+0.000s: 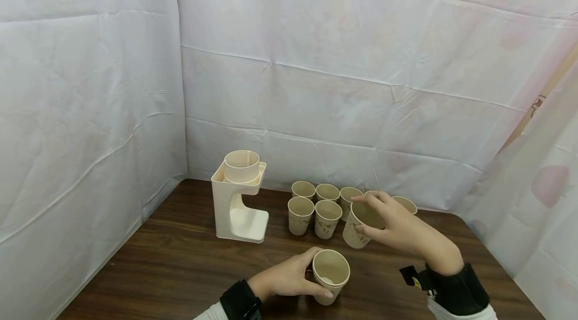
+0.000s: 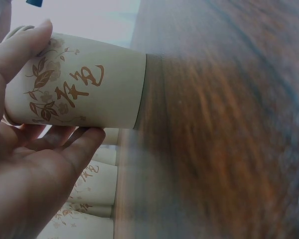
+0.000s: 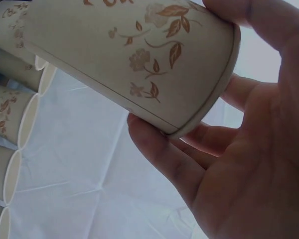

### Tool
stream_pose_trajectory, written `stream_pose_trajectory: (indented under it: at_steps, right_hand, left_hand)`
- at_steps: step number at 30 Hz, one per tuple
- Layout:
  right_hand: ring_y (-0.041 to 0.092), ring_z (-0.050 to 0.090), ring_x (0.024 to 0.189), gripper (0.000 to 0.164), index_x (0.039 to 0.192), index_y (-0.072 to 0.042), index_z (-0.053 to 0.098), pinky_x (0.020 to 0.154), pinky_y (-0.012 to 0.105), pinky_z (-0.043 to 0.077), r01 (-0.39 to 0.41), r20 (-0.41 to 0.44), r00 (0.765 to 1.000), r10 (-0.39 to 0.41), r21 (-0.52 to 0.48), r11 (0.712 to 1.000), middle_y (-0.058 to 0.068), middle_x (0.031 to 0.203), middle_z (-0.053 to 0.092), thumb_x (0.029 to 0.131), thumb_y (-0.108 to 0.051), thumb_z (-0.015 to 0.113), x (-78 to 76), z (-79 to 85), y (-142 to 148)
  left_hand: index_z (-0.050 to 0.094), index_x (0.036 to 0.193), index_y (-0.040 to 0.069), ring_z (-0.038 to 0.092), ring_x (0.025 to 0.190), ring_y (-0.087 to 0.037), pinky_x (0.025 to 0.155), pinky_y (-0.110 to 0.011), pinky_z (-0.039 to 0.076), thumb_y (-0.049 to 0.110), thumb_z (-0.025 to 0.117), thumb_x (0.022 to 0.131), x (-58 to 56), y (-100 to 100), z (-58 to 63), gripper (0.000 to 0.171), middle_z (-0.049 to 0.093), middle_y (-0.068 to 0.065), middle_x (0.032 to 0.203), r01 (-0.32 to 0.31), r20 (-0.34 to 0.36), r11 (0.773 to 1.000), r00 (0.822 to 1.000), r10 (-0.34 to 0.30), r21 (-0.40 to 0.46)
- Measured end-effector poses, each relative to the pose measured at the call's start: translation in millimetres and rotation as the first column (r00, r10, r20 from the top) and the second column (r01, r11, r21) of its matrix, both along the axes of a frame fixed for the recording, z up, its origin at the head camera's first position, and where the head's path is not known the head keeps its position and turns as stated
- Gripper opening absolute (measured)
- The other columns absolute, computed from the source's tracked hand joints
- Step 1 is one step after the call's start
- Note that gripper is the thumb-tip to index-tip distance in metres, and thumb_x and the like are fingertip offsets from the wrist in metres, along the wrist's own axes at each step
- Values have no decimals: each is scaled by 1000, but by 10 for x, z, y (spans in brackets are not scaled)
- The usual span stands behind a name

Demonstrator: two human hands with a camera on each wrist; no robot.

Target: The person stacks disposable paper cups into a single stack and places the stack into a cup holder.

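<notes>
Near the table's front, my left hand (image 1: 293,276) grips paper cups (image 1: 333,263), apparently nested since a double rim shows. In the left wrist view, fingers and thumb wrap the printed cup (image 2: 97,84), its base at or close to the tabletop. My right hand (image 1: 402,227) holds another paper cup (image 1: 353,233) by its upper part, thumb on one side and fingers on the other. The right wrist view shows this cup (image 3: 124,59) tilted, with brown flowers on its wall; whether its base touches the table I cannot tell.
Several more paper cups (image 1: 300,220) stand upright in two rows at the back, partly behind my right hand. To their left is a cream C-shaped stand (image 1: 223,214) with a round tube (image 1: 242,174) on top. White cloth (image 1: 289,94) hangs behind the dark wooden table (image 1: 180,265).
</notes>
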State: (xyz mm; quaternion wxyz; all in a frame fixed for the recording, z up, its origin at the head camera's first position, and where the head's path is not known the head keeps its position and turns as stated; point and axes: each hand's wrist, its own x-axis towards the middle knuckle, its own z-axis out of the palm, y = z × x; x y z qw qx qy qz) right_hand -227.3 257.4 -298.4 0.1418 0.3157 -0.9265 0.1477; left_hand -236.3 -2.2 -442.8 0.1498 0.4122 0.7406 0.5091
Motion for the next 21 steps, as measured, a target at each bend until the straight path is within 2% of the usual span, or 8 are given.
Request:
stream_pose_trajectory:
  at_steps: [12,21]
  right_hand:
    - [14,46,113,52,132,-33,45,87,48,47,-32,-27,999,32,-8,999,-2,122,48,85,-46,64,138,57,-40]
    - [12,48,110,50,132,-34,45,85,45,48,-70,-20,997,70,-4,998,-8,124,45,86,-46,62,279,134,-126]
  left_hand:
    - [38,131,26,51,109,-11,92,-27,44,36,75,77,-7,-7,-13,66,58,2,120,6,0,1000,1000,-6,12]
    - [37,132,26,51,108,-7,91,-27,45,36,75,78,-9,-6,-2,66,56,8,118,11,8,1000,1000,-11,2]
